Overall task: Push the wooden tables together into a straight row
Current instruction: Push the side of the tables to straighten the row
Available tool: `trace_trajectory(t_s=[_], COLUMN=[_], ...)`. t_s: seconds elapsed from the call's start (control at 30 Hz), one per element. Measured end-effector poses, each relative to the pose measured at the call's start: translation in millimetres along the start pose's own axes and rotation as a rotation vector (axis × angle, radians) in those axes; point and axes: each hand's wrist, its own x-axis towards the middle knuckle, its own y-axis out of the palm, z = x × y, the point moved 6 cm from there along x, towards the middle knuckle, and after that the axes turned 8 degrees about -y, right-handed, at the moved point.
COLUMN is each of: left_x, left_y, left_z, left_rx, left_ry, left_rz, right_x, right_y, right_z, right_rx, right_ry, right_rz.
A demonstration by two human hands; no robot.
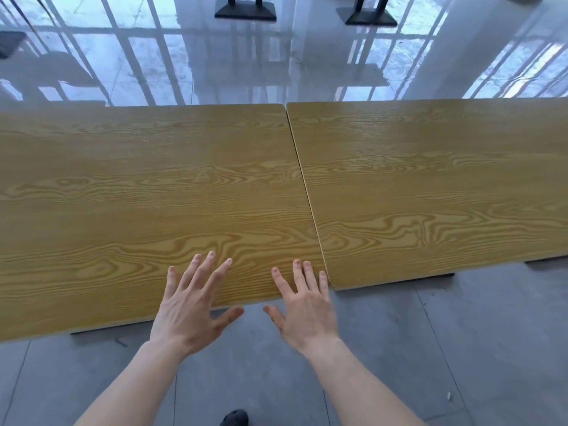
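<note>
Two wooden tables with yellow-brown grain tops stand side by side. The left table (132, 192) and the right table (436, 186) meet along a thin seam, their far edges nearly level. At the near side the right table's front edge sits a little farther from me than the left table's. My left hand (192, 305) and my right hand (304, 309) hover open, fingers spread, over the near edge of the left table close to the seam. I cannot tell whether the fingertips touch the top. Both hands hold nothing.
Grey tiled floor (430, 348) lies on my side, with my dark shoe (235, 418) at the bottom. Beyond the tables a glossy white floor reflects windows. Two black table bases (246, 10) (370, 16) stand far back.
</note>
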Motion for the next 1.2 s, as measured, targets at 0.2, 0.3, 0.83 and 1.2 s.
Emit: trace_trajectory(t_s=[0.2,0.3,0.83,1.2], left_x=[7.3,11.9,17.0,-14.7], left_y=[-43.2,-73.0,-182.9,-155.3], left_z=[-20.6,-35.4,-208.5,-494.7], left_rx=[-0.005,0.001,0.020,0.012], left_ry=[0.044,0.077,0.352,0.582], left_rz=[-0.026,-0.040,-0.096,-0.112], right_x=[-13.8,-23.3,-123.0,-309.6], right_y=[-52.0,-89.0,-248.5,-301.2], right_z=[-16.8,-25.9,-93.1,-308.7], right_rx=[0.074,0.081,0.118,0.137], right_ry=[0.114,0.173,0.393,0.629], right_rz=[-0.018,-0.019,-0.181,-0.319])
